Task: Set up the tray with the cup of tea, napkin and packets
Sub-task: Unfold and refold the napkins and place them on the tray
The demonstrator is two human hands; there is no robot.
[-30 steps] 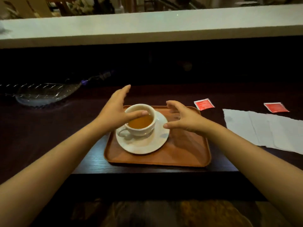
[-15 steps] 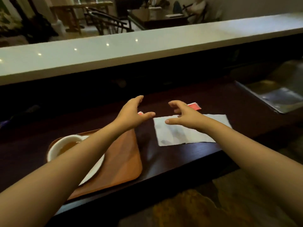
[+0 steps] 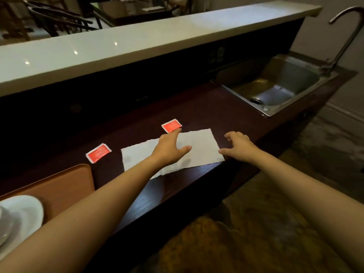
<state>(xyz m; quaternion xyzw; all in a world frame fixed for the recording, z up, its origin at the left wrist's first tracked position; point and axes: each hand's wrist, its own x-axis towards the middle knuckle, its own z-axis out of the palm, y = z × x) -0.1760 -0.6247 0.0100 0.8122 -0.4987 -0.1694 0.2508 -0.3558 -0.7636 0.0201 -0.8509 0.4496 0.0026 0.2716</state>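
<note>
A white paper napkin [image 3: 201,148] lies flat on the dark wooden counter. My left hand [image 3: 170,147] hovers open over its middle, fingers spread, fingertips near a red packet [image 3: 171,125] beyond the napkin. My right hand [image 3: 239,145] is open at the napkin's right edge, thumb by its corner. A second red packet [image 3: 98,153] lies left of the napkin. The orange tray [image 3: 65,186] sits at the lower left, holding a white saucer [image 3: 25,213]; the cup is almost wholly cut off by the frame.
A steel sink [image 3: 275,89] with a curved tap [image 3: 346,32] is sunk into the counter at the right. A raised pale bar top [image 3: 118,48] runs along the back. The counter's front edge drops to a patterned floor [image 3: 246,233].
My view swung right from the tray to the napkin. Both hands left the cup and saucer and moved right, now over the napkin. The sink came into view.
</note>
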